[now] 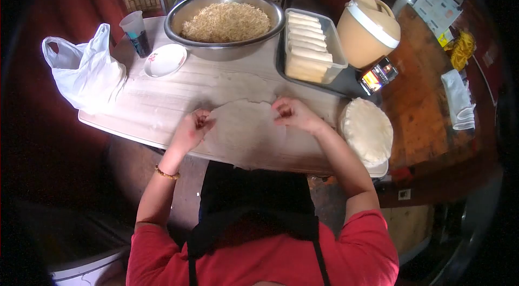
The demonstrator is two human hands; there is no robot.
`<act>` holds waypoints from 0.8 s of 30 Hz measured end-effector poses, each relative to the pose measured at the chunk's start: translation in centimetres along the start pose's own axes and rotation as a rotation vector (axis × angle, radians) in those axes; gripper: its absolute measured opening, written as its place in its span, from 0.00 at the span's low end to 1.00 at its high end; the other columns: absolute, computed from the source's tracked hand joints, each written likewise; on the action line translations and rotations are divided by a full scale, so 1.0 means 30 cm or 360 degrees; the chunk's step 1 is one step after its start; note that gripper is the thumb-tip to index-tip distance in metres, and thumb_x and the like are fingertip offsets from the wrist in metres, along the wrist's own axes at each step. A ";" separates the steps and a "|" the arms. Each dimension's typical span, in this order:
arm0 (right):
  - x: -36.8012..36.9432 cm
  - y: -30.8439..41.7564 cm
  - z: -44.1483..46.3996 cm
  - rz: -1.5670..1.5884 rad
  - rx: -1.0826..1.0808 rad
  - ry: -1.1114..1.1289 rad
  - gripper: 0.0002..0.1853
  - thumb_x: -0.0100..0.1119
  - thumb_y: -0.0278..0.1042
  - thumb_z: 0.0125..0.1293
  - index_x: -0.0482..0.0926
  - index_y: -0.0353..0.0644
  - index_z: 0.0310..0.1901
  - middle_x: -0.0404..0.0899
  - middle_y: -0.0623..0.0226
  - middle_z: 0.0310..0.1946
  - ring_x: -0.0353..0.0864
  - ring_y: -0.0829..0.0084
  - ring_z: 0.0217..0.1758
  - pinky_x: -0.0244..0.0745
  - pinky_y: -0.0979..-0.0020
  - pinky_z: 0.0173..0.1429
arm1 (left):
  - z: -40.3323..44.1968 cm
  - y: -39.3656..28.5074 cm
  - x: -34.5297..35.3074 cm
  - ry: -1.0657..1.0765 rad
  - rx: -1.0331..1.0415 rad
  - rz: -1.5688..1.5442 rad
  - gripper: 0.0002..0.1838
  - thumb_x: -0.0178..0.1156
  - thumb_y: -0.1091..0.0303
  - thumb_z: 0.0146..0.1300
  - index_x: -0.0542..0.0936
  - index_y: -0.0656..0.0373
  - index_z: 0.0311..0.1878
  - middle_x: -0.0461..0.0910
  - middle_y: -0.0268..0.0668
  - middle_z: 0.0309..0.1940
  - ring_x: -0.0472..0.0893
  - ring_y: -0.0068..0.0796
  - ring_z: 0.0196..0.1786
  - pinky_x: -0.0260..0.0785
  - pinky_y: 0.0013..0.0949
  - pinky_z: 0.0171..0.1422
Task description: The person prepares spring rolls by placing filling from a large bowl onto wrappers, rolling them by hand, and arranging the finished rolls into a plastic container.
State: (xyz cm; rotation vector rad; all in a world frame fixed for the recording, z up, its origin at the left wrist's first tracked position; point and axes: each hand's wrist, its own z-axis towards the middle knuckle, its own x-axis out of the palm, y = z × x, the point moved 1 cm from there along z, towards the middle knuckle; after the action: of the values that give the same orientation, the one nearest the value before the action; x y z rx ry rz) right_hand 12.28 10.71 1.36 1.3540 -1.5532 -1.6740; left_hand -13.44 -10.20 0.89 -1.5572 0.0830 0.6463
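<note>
A thin, round, see-through spring roll wrapper (241, 126) is spread over the near part of the table. My left hand (195, 127) pinches its left edge, fingers curled in. On the opposite side my right hand (294, 115) grips the upper right edge between thumb and fingers. Just beyond it, another pale wrapper (246, 87) seems to lie flat on the tabletop. A thick stack of round wrappers (367, 130) sits by my right forearm. Behind my hands, a large steel bowl (172, 31) holds a heap of bean sprouts (230, 21).
Rolled spring rolls (307, 43) fill a plastic container (338, 58) on a dark tray (280, 59). Beside it stand a beige jug (361, 37) and a lit phone (377, 76). Leftward are a small white dish (166, 61), a plastic cup (135, 32) and a white plastic bag (86, 72).
</note>
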 end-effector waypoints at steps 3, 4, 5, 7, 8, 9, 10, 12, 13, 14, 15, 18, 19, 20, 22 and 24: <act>0.004 0.036 -0.002 -0.0074 -0.0024 -0.0102 0.23 0.67 0.17 0.54 0.72 0.38 0.51 0.76 0.73 0.28 0.78 0.81 0.35 0.72 0.78 0.35 | 0.011 -0.002 -0.012 -0.0017 0.0016 -0.0034 0.11 0.62 0.69 0.64 0.78 0.65 0.45 0.78 0.32 0.23 0.74 0.16 0.22 0.65 0.25 0.21; 0.002 0.041 0.001 -0.0076 -0.0026 -0.0104 0.23 0.67 0.17 0.54 0.72 0.38 0.51 0.76 0.73 0.28 0.78 0.81 0.35 0.72 0.78 0.35 | 0.019 -0.009 -0.018 -0.0005 0.0043 -0.0014 0.10 0.63 0.70 0.63 0.78 0.64 0.45 0.78 0.32 0.24 0.74 0.16 0.23 0.64 0.25 0.20; -0.001 0.047 0.005 -0.0167 -0.0054 -0.0181 0.23 0.67 0.17 0.54 0.71 0.37 0.51 0.76 0.72 0.29 0.78 0.80 0.34 0.72 0.78 0.36 | 0.025 -0.018 -0.022 -0.0004 0.0046 -0.0014 0.10 0.63 0.70 0.63 0.78 0.64 0.45 0.78 0.32 0.24 0.74 0.16 0.23 0.64 0.25 0.20; -0.010 0.054 0.014 -0.0259 -0.0080 -0.0260 0.23 0.66 0.16 0.53 0.71 0.37 0.51 0.76 0.72 0.29 0.78 0.79 0.34 0.72 0.77 0.37 | 0.037 -0.038 -0.029 -0.0095 0.0036 -0.0039 0.10 0.63 0.70 0.63 0.78 0.64 0.45 0.78 0.31 0.24 0.74 0.16 0.25 0.66 0.26 0.23; -0.015 0.056 0.021 -0.0255 -0.0043 -0.0243 0.23 0.67 0.17 0.53 0.71 0.37 0.51 0.77 0.70 0.32 0.78 0.79 0.36 0.73 0.77 0.39 | 0.050 -0.027 -0.033 -0.0094 0.0037 -0.0043 0.10 0.63 0.70 0.63 0.78 0.64 0.45 0.78 0.31 0.24 0.74 0.16 0.25 0.66 0.26 0.23; -0.018 0.057 0.026 -0.0252 -0.0006 -0.0225 0.24 0.67 0.17 0.53 0.71 0.36 0.51 0.78 0.68 0.35 0.78 0.79 0.37 0.73 0.77 0.40 | 0.064 -0.014 -0.039 -0.0082 0.0093 -0.0002 0.11 0.64 0.70 0.62 0.78 0.64 0.45 0.78 0.32 0.24 0.75 0.18 0.25 0.68 0.26 0.27; -0.019 0.053 0.030 -0.0256 -0.0004 -0.0223 0.24 0.67 0.17 0.53 0.71 0.36 0.51 0.78 0.68 0.35 0.78 0.79 0.37 0.73 0.77 0.40 | 0.074 -0.004 -0.044 -0.0073 0.0149 0.0037 0.11 0.64 0.70 0.62 0.78 0.63 0.45 0.78 0.33 0.24 0.75 0.19 0.25 0.70 0.27 0.30; -0.025 0.048 0.049 -0.0330 -0.0051 -0.0328 0.23 0.69 0.23 0.53 0.72 0.37 0.51 0.78 0.63 0.39 0.79 0.75 0.41 0.74 0.73 0.44 | 0.093 0.006 -0.061 -0.0142 0.0203 0.0250 0.11 0.64 0.69 0.61 0.78 0.62 0.45 0.79 0.36 0.26 0.76 0.24 0.25 0.71 0.29 0.33; -0.023 0.112 0.058 -0.0342 -0.0063 -0.0329 0.23 0.69 0.23 0.53 0.72 0.37 0.51 0.78 0.63 0.39 0.79 0.75 0.41 0.74 0.73 0.44 | 0.109 0.004 -0.074 -0.0212 0.0257 0.0468 0.11 0.65 0.68 0.61 0.78 0.61 0.45 0.80 0.38 0.28 0.77 0.28 0.26 0.73 0.32 0.36; -0.026 0.188 0.066 -0.0656 -0.0205 -0.0539 0.21 0.68 0.27 0.54 0.72 0.37 0.49 0.77 0.59 0.42 0.79 0.68 0.44 0.74 0.67 0.48 | 0.133 -0.002 -0.083 -0.0226 0.0263 0.0466 0.11 0.65 0.68 0.61 0.78 0.61 0.45 0.80 0.38 0.28 0.77 0.28 0.26 0.73 0.32 0.36; -0.026 0.246 0.085 -0.0965 -0.0348 -0.0748 0.20 0.68 0.31 0.56 0.73 0.36 0.48 0.77 0.54 0.45 0.80 0.60 0.46 0.74 0.62 0.52 | 0.166 -0.021 -0.093 -0.0484 0.0499 0.0649 0.12 0.63 0.66 0.62 0.79 0.61 0.46 0.82 0.40 0.30 0.80 0.30 0.28 0.73 0.32 0.34; -0.055 0.380 0.260 -0.1046 -0.0667 -0.0926 0.17 0.64 0.36 0.59 0.74 0.37 0.45 0.75 0.54 0.46 0.75 0.57 0.54 0.69 0.60 0.58 | 0.287 -0.067 -0.086 -0.0765 0.0661 0.0641 0.13 0.61 0.62 0.65 0.80 0.61 0.46 0.83 0.44 0.34 0.83 0.36 0.32 0.73 0.35 0.35; -0.072 0.411 0.344 -0.1056 -0.0684 -0.0926 0.17 0.64 0.36 0.59 0.74 0.37 0.45 0.75 0.54 0.46 0.75 0.57 0.54 0.69 0.60 0.58 | 0.330 -0.072 -0.072 -0.0770 0.0591 0.0451 0.12 0.59 0.61 0.66 0.80 0.60 0.46 0.83 0.46 0.36 0.84 0.41 0.33 0.74 0.37 0.37; -0.096 0.435 0.440 -0.1220 -0.0687 -0.0882 0.20 0.65 0.41 0.58 0.74 0.38 0.46 0.75 0.54 0.48 0.74 0.56 0.55 0.69 0.60 0.60 | 0.372 -0.060 -0.048 -0.0826 0.0735 0.0461 0.12 0.58 0.61 0.68 0.80 0.59 0.46 0.83 0.46 0.35 0.83 0.44 0.32 0.74 0.40 0.37; -0.156 0.469 0.609 -0.1400 -0.0720 -0.0847 0.23 0.67 0.47 0.57 0.75 0.38 0.46 0.75 0.55 0.49 0.73 0.56 0.57 0.68 0.60 0.61 | 0.405 -0.015 -0.026 -0.0760 0.0915 0.0541 0.11 0.58 0.61 0.67 0.80 0.58 0.45 0.83 0.47 0.35 0.83 0.47 0.32 0.74 0.42 0.37; -0.196 0.457 0.761 -0.1789 -0.0169 -0.0479 0.31 0.69 0.55 0.52 0.77 0.40 0.51 0.76 0.53 0.48 0.75 0.57 0.56 0.69 0.62 0.60 | 0.408 0.013 -0.048 -0.0691 0.1085 0.0632 0.11 0.58 0.61 0.67 0.81 0.58 0.44 0.83 0.48 0.34 0.82 0.50 0.32 0.74 0.45 0.37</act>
State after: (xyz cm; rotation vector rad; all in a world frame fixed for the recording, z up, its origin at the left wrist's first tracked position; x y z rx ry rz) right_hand -9.14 22.88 13.04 2.1902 -0.7642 -2.6241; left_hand -19.04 0.76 1.76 -0.7238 0.2600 1.1190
